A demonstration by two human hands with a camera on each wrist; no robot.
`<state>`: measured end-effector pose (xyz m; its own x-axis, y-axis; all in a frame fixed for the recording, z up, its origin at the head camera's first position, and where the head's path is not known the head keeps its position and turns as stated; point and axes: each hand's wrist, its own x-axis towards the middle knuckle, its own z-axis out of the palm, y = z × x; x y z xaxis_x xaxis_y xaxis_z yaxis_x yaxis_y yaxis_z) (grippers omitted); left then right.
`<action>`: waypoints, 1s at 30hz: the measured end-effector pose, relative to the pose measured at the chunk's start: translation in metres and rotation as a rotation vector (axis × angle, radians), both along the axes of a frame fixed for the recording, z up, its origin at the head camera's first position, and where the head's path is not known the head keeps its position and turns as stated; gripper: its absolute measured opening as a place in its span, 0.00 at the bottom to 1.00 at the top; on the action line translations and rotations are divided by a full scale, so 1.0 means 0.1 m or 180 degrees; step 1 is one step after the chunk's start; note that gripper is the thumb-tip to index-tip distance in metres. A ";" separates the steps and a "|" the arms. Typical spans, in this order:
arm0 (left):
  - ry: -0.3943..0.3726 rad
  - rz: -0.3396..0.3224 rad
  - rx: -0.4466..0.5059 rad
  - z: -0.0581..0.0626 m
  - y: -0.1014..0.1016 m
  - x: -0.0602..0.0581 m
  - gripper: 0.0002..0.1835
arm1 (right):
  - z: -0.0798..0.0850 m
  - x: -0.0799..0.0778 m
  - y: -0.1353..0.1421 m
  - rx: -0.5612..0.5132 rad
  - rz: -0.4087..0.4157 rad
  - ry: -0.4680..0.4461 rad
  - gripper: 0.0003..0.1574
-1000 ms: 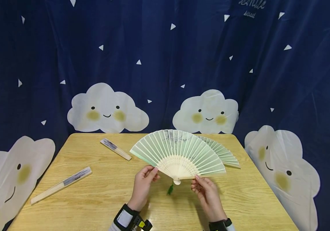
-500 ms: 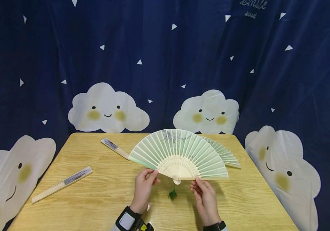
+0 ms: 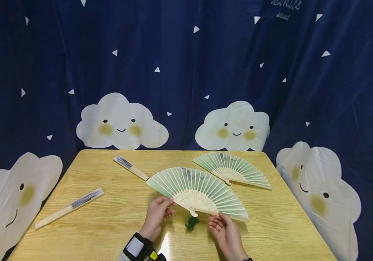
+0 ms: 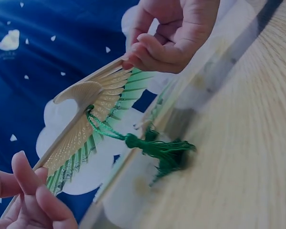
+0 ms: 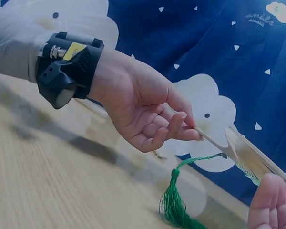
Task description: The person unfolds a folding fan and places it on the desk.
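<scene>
Both hands hold an opened green folding fan (image 3: 196, 192), tilted just above the table. My left hand (image 3: 155, 219) pinches its left outer rib. The right hand (image 3: 228, 232) grips the lower right rib between thumb and fingers. From the pivot hangs a green tassel (image 4: 157, 148), also plain in the right wrist view. Behind, a second opened green fan (image 3: 233, 170) lies on the table. Two folded fans (image 3: 70, 209) with pale wooden ribs rest on the left side, apart from the hands.
The wooden table (image 3: 124, 239) has its back edge near a dark blue curtain (image 3: 179, 54) printed with clouds and triangles. Each wrist wears a dark strap; the left one (image 3: 139, 248) carries a camera.
Both hands have lowered the opened fan toward me and slightly left. The second opened fan, partly covered before, now shows in full. The folded fans stay put.
</scene>
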<state>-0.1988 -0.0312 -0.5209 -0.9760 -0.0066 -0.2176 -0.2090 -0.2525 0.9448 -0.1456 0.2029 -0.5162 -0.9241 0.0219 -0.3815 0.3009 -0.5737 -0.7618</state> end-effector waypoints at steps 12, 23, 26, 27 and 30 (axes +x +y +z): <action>-0.0434 -0.0283 0.0314 -0.33 0.02 -0.08 0.10 | -0.24 0.00 0.08 -0.0172 0.0089 -0.0101 0.17; -0.0495 -0.0450 0.0480 -0.35 0.00 -0.09 0.14 | -0.30 0.00 0.09 -0.0275 0.0147 -0.0137 0.20; -0.0514 -0.0553 0.0521 -0.33 -0.01 -0.09 0.14 | -0.30 -0.01 0.10 -0.0236 0.0200 -0.0159 0.20; -0.0532 -0.0584 0.0539 -0.32 -0.02 -0.09 0.13 | -0.30 -0.01 0.11 -0.0220 0.0222 -0.0169 0.20; -0.0574 -0.0674 0.0540 -0.32 -0.02 -0.09 0.12 | -0.29 -0.01 0.13 -0.0218 0.0296 -0.0213 0.20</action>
